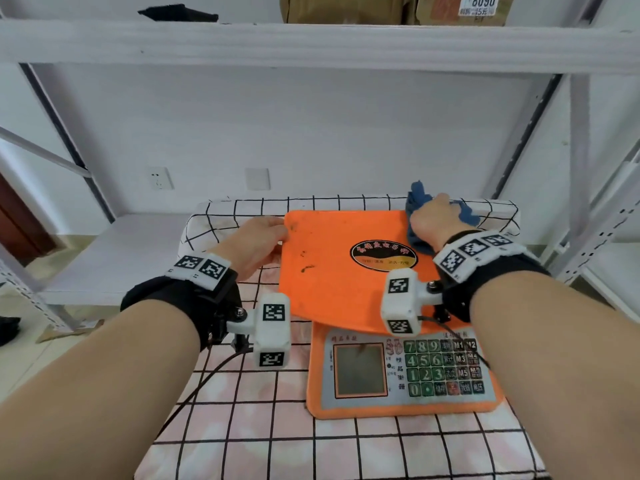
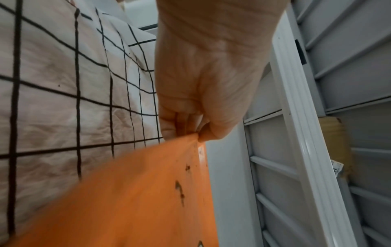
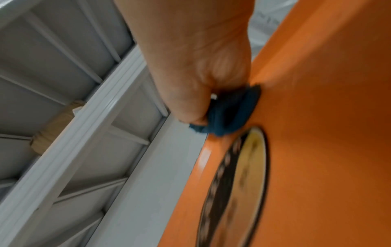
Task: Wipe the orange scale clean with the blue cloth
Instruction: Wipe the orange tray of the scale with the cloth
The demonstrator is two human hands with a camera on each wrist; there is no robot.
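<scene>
The orange scale [image 1: 339,271] sits on a checked tablecloth, its flat platter [image 2: 137,200] marked with dark smudges [image 1: 306,269] near the left side and an oval label [image 1: 383,255] in the middle. My left hand [image 1: 258,242] grips the platter's far left corner, fingers [image 2: 182,123] curled round the edge. My right hand [image 1: 434,220] holds the bunched blue cloth [image 1: 420,199] and presses it on the platter's far right corner; the cloth [image 3: 228,112] shows under the fingers in the right wrist view. The keypad and display [image 1: 360,370] face me.
The checked tablecloth [image 1: 242,410] covers the table. A white metal shelf [image 1: 311,43] with cardboard boxes [image 1: 346,8] hangs overhead, and its slanted posts [image 1: 585,140] stand close on the right. A lower white shelf [image 1: 114,258] lies to the left.
</scene>
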